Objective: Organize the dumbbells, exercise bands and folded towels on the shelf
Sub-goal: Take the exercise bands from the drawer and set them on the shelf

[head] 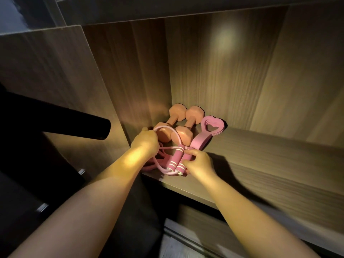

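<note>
Left hand [146,141]: gripping thin pink skipping-rope cord [174,132], mid-frame
Right hand [198,163]: pinching its pink striped foam handles [176,159]
Peach hex dumbbells [183,135]: just behind on my wooden shelf [260,164], pink heart-shaped bands [202,140] alongside

dim overall | warm light pool mid-frame | dark shadows left | wide-angle bending at edges
</note>
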